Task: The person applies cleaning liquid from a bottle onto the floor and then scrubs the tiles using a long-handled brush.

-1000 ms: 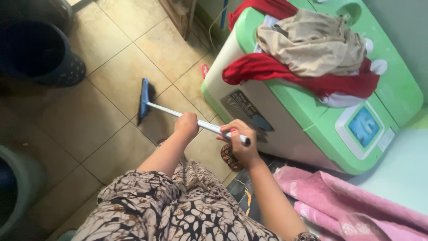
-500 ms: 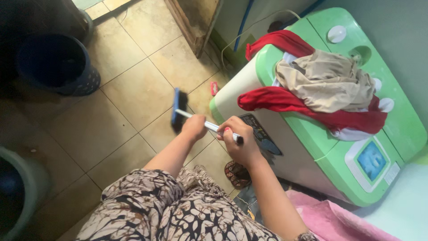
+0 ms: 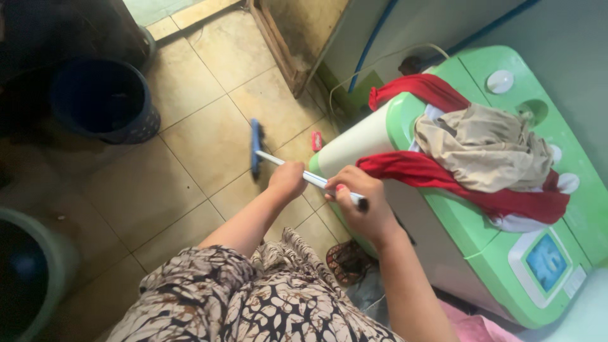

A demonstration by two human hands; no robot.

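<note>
While both hands [image 3: 323,190] grip its thin white handle [image 3: 310,178], the blue-headed broom [image 3: 256,147] meets glossy tiles [image 3: 209,139].

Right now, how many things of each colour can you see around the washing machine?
Red: 2, the cloth draped over the machine and a small thing on the floor.
Beige: 1, the crumpled garment.
Blue: 2, the broom head and the bucket.
Green and white: 1, the washing machine.
Total: 6
</note>
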